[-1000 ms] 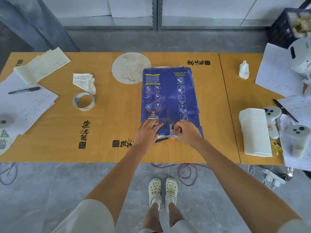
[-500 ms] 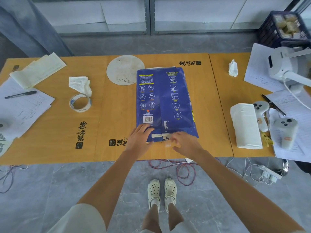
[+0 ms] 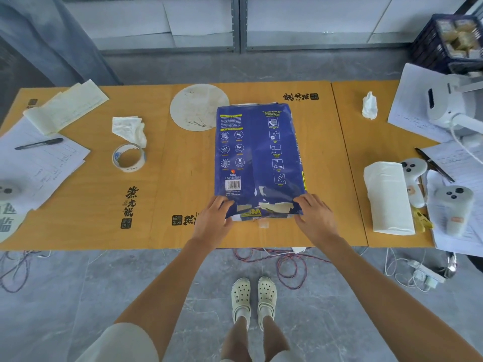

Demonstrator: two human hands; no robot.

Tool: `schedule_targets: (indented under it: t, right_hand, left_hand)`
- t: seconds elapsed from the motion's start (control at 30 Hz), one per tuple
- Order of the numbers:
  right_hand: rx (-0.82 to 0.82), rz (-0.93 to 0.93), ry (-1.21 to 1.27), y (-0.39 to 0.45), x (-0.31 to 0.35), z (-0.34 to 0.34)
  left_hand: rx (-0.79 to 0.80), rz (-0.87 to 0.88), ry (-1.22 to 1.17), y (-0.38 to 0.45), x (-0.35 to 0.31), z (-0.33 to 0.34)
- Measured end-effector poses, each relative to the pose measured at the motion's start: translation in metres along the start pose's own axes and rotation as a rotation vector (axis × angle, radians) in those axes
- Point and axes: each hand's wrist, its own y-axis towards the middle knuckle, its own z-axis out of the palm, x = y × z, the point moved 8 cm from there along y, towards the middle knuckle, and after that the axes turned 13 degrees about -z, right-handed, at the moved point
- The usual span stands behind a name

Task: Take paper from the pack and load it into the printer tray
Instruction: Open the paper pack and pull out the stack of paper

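Hands spread apart, left hand, right hand gripping paper pack near corners

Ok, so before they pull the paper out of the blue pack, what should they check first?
1. Blue pack lies flat on the table: ok.
2. Left hand on the pack's near left corner: ok.
3. Right hand on the near right corner: ok.
4. Near end of the wrapper torn open: ok, ragged flaps show between the hands.
5. Sheets loose enough to slide out: cannot tell, the wrapper hides them.
6. Printer tray ready: cannot tell, no printer tray is in view.
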Motion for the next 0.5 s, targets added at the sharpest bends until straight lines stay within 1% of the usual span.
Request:
schedule_targets:
  t: [0.1,0.2,0.27,0.33,0.4,0.5]
  right_hand:
    - [-0.051,0.006,0.046,-0.001,-0.002,-0.009]
    - [-0.02,0.155,0.218,-0.002,-0.017,-0.007]
    - [-0.066,0.263,0.367,-0.003,-0.028,-0.009]
    - [-0.123,0.356,0.454,-0.004,-0.039,-0.013]
    - [-0.168,0.435,0.487,-0.006,-0.047,-0.018]
    - [-0.21,0.531,0.514,-0.01,-0.059,-0.02]
  left_hand:
    - [-0.008,-0.013,-0.08,0.001,0.002,-0.001]
    - [-0.018,-0.066,-0.223,0.002,0.005,-0.007]
    - [-0.017,-0.163,-0.342,0.003,0.012,-0.012]
    - [-0.035,-0.291,-0.456,0.005,0.023,-0.017]
    - [-0.083,-0.391,-0.563,0.007,0.034,-0.024]
    - [-0.13,-0.505,-0.648,0.01,0.049,-0.027]
